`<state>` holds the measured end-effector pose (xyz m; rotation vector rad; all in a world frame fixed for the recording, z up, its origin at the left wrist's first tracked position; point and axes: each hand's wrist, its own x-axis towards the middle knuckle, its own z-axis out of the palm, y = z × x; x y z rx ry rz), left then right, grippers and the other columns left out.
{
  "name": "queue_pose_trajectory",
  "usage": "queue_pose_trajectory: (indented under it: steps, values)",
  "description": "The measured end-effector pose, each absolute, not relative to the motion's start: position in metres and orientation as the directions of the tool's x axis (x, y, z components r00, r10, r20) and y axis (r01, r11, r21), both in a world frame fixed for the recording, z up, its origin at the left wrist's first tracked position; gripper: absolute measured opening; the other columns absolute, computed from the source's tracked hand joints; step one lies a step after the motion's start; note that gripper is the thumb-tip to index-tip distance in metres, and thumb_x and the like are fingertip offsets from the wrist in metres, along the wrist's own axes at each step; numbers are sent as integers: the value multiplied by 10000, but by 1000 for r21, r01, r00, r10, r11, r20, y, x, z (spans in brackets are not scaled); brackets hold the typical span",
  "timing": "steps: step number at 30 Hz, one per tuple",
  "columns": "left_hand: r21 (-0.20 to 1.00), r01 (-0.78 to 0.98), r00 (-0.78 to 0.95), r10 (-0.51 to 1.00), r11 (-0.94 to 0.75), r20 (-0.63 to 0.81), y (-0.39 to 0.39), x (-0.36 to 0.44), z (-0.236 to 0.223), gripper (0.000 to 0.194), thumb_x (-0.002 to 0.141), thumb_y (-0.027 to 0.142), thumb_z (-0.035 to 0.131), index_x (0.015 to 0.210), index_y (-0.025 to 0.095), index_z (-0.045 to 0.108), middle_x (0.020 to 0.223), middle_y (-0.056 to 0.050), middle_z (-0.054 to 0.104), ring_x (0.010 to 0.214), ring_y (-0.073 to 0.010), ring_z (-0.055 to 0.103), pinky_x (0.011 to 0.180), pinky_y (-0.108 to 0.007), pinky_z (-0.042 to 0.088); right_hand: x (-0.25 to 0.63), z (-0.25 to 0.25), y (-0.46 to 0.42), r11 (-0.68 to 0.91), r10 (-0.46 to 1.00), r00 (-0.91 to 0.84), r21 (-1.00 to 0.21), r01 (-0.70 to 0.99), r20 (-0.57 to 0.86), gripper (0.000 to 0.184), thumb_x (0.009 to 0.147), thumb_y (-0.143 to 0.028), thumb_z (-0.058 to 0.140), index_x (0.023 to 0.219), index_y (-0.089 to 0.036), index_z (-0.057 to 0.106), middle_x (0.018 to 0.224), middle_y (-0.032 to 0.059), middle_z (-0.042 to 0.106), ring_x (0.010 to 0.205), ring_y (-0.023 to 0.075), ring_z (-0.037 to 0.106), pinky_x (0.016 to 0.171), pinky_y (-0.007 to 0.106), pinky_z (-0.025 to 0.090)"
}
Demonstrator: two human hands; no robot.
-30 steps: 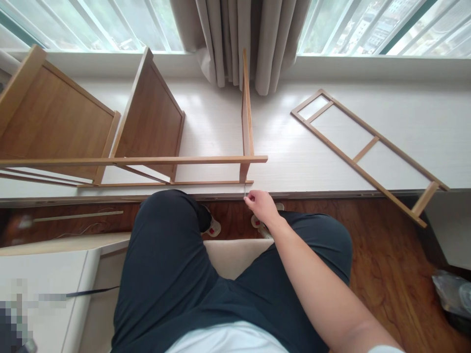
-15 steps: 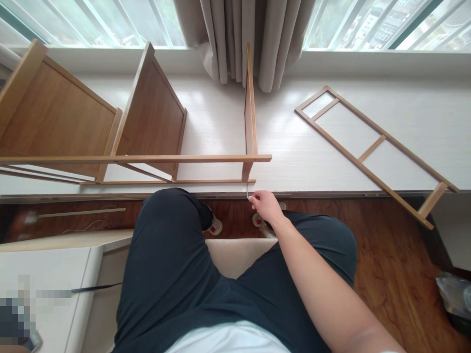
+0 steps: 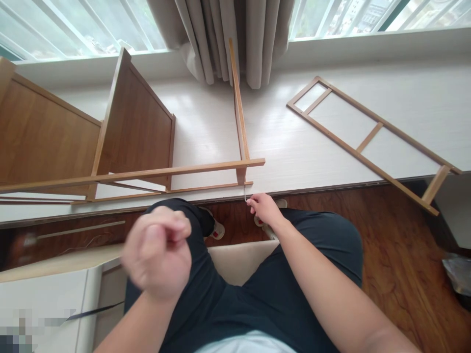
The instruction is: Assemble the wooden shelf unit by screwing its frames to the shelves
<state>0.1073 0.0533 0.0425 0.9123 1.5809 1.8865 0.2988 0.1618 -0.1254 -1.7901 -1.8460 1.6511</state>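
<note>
A wooden shelf unit (image 3: 140, 172) lies on its side on the white window ledge (image 3: 287, 147). My right hand (image 3: 264, 208) pinches a thin metal hex key (image 3: 245, 193) set into the lower end of the shelf's side rail, at the ledge's front edge. My left hand (image 3: 158, 252) is raised in front of my left knee, blurred, with its fingers curled in; whether it holds anything is hidden. I sit on a pale cushioned seat (image 3: 239, 260).
A loose ladder-like wooden side frame (image 3: 368, 142) lies on the ledge at the right, its end overhanging the edge. Grey curtains (image 3: 228, 39) hang at the window. A white cabinet (image 3: 47, 304) stands at lower left. A plastic bag (image 3: 458, 269) lies on the wooden floor at right.
My left hand has risen into view in front of my left knee. The camera tilted slightly. My right hand stays pinched on the hex key at the shelf rail.
</note>
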Motion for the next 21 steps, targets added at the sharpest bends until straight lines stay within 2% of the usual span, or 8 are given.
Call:
queue_pose_trajectory:
  steps: [1, 3, 5, 7, 13, 17, 21]
  values:
    - [992, 15, -565, 817, -129, 115, 57, 110, 26, 310, 925, 402, 630, 709, 179, 633, 611, 13, 475, 503, -97, 410, 462, -242, 303, 299, -127, 161, -297, 742, -314, -711, 638, -592, 226, 925, -265, 555, 777, -163, 692, 640, 5, 682, 483, 79, 527, 527, 198, 353]
    - [983, -30, -412, 893, 184, -180, 65, 114, -12, 246, 948, 393, 604, 803, 196, 625, 597, 39, 453, 501, -94, 388, 474, -228, 284, 298, -129, 161, -364, 718, -316, -721, 589, -620, 193, 919, -238, 541, 827, -161, 692, 644, -1, 680, 464, 76, 524, 503, 191, 364]
    - [916, -5, -272, 881, 402, -388, 74, 118, -49, 224, 907, 396, 635, 808, 204, 577, 590, 60, 446, 506, -93, 386, 504, -224, 309, 297, -132, 161, -417, 698, -316, -723, 551, -643, 183, 915, -223, 530, 848, -159, 687, 638, -8, 670, 446, 73, 512, 477, 186, 365]
    - [850, 69, -168, 846, 522, -506, 82, 121, -78, 251, 882, 404, 617, 750, 202, 546, 582, 56, 471, 519, -102, 412, 542, -236, 345, 297, -134, 161, -447, 683, -320, -722, 528, -657, 179, 915, -216, 526, 861, -155, 686, 623, -14, 655, 437, 69, 502, 465, 180, 367]
    - [766, 320, -171, 830, 557, -531, 104, 136, -108, 303, 883, 443, 567, 830, 180, 707, 766, -32, 681, 713, -174, 590, 682, -281, 416, 296, -140, 161, -469, 667, -341, -729, 499, -662, 199, 935, -221, 503, 879, -149, 680, 616, -13, 641, 444, 67, 503, 446, 169, 361]
    - [748, 303, -188, 807, 590, -561, 116, 141, -112, 355, 884, 481, 572, 841, 169, 735, 751, -44, 705, 629, -156, 581, 632, -275, 409, 297, -142, 162, -467, 662, -347, -727, 503, -665, 180, 936, -239, 520, 887, -154, 671, 632, -9, 653, 450, 65, 505, 450, 166, 362]
    - [791, 220, -178, 821, 571, -542, 123, 142, -116, 353, 845, 478, 612, 731, 158, 707, 674, -27, 674, 512, -112, 508, 537, -251, 370, 298, -142, 164, -459, 650, -361, -723, 516, -669, 159, 929, -250, 539, 877, -155, 656, 635, -7, 650, 461, 68, 512, 455, 169, 363]
